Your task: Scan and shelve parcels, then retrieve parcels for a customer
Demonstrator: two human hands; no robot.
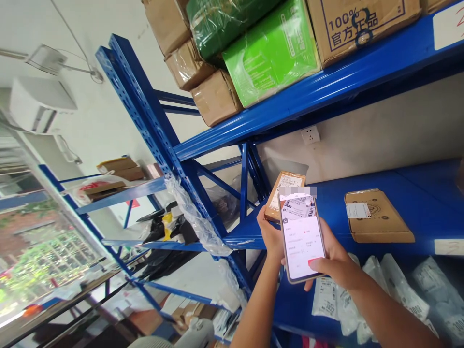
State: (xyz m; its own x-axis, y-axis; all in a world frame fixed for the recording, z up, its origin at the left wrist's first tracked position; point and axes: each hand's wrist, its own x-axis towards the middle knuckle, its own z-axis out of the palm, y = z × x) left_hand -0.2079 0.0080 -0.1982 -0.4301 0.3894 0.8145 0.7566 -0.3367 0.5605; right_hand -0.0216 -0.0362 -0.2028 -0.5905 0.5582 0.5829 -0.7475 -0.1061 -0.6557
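My right hand (331,256) is wrapped round a smartphone (303,246), its thumb on a red button low on the lit screen. The upper part of that screen shows a camera picture of a printed label, with text fields below. Behind the phone, my left hand (272,237) grips a small cardboard box (290,180) by its lower left side. A white shipping label with a barcode lies on the box face. The phone hides part of the box and some of my left fingers. To the right, a flat brown carton (379,216) rests on the blue shelf (331,198).
Several cardboard boxes and a bright green box (271,53) fill the upper shelf. White plastic parcels (402,290) lie on the shelf below. A blue rack post (145,121) stands left of my hands, with plastic wrap (192,217) hanging on it. A wall socket (311,135) is behind.
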